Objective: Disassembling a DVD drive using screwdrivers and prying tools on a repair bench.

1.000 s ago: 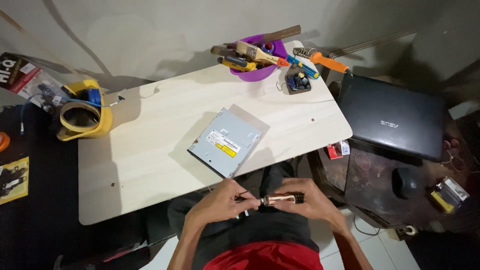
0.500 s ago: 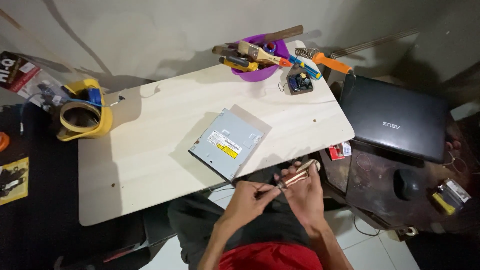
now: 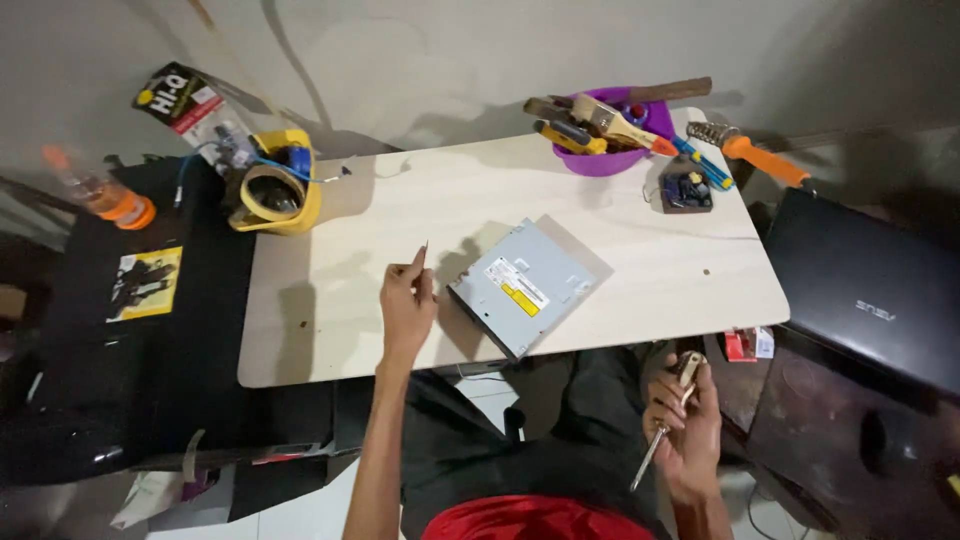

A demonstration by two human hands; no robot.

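Pale wood bench (image 3: pixel 330 300) lies bare around the left hand (image 3: pixel 408 305), which pinches a thin, small bit (image 3: pixel 426 247) between fingertips, held upright over the top. Left of that hand the surface runs open to the bench's left edge; only a yellow tape roll (image 3: pixel 272 195) sits up by the far corner. Just right of the hand — close, not touching — lies a grey optical drive (image 3: pixel 525 287), turned askew, one corner near the front edge. Off the bench's front edge, the right hand (image 3: pixel 682 420) is clenched round a screwdriver (image 3: pixel 664 425), shaft pointing down — well apart from the drive.
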